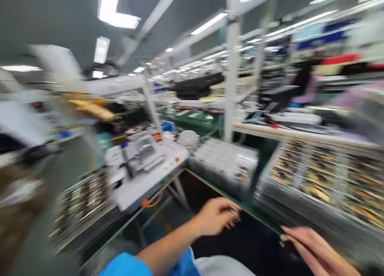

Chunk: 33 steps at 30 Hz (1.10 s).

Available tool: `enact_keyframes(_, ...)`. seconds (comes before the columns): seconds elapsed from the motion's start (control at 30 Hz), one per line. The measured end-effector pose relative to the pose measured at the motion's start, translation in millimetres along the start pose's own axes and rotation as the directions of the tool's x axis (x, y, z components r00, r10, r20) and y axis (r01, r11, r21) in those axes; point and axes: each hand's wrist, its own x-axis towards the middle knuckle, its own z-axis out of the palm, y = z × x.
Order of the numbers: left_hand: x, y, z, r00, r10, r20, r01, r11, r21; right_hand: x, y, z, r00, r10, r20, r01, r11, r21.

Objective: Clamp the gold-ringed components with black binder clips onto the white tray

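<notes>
Pinching a yellowish piece (283,239), your right hand (313,244) is by the green bench (255,209); your left hand (214,216) curls around a possibly metallic part (235,214). Blur hides any writing under white strip lights (209,24).

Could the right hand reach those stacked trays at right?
Probably yes: the right hand is near the stacked trays, nothing visible between them, though it seems to hold a small piece.
</notes>
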Motion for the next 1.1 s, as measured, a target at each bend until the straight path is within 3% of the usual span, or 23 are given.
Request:
enact_keyframes(0.1, 37.6, 20.3, 11.6, 0.985, 0.165, 0.049, -0.168, 0.985, 0.045, -14.4, -15.4, -45.2, 0.979, 0.195, -0.061, -0.2, 0.976, -0.091)
enact_keyframes(0.17, 63.0, 40.1, 10.6, 0.963, 0.265, 0.046, -0.267, 0.962, 0.05, -7.5, -23.0, -69.1, 0.936, 0.278, -0.218, -0.304, 0.948, -0.097)
enact_keyframes(0.27, 93.1, 65.7, 18.2, 0.941, 0.31, 0.14, -0.32, 0.945, 0.062, 15.3, -25.2, -107.3, 0.845, 0.35, -0.405, -0.402, 0.914, -0.049)
enact_keyframes(0.37, 126.0, 85.5, 40.3, 0.906, 0.369, 0.21, -0.389, 0.919, 0.065, 58.8, -9.5, -142.2, 0.805, 0.37, -0.464, -0.429, 0.903, -0.023)
enact_keyframes(0.47, 181.7, 112.3, 78.2, 0.844, 0.478, 0.242, -0.522, 0.835, 0.175, 124.3, 22.3, -163.8, 0.806, 0.316, -0.5, -0.457, 0.87, -0.186)
enact_keyframes(0.57, 251.4, 144.8, 129.3, 0.806, 0.541, 0.242, -0.59, 0.699, 0.404, 187.0, 52.3, -168.7, 0.797, 0.248, -0.55, -0.543, 0.692, -0.476)
enact_keyframes(0.63, 291.8, 160.6, 162.4, 0.805, 0.536, 0.256, -0.589, 0.663, 0.463, 213.0, 63.8, -165.2, 0.816, 0.25, -0.521, -0.56, 0.568, -0.603)
enact_keyframes(0.7, 320.4, 166.5, 188.3, 0.804, 0.519, 0.29, -0.588, 0.623, 0.516, 224.0, 69.0, -159.9, 0.835, 0.268, -0.481, -0.547, 0.508, -0.665)
enact_keyframes(0.83, 342.7, 156.6, 211.9, 0.787, 0.488, 0.377, -0.606, 0.497, 0.621, 220.9, 72.1, -154.8, 0.868, 0.279, -0.41, -0.496, 0.468, -0.731)
enact_keyframes(0.97, 342.3, 150.5, 211.8, 0.768, 0.489, 0.414, -0.617, 0.388, 0.685, 217.7, 74.5, -154.7, 0.88, 0.288, -0.379, -0.472, 0.426, -0.772)
enact_keyframes(1.1, 332.0, 157.3, 203.3, 0.734, 0.514, 0.444, -0.648, 0.334, 0.685, 220.5, 63.6, -156.4, 0.881, 0.3, -0.366, -0.465, 0.407, -0.786)
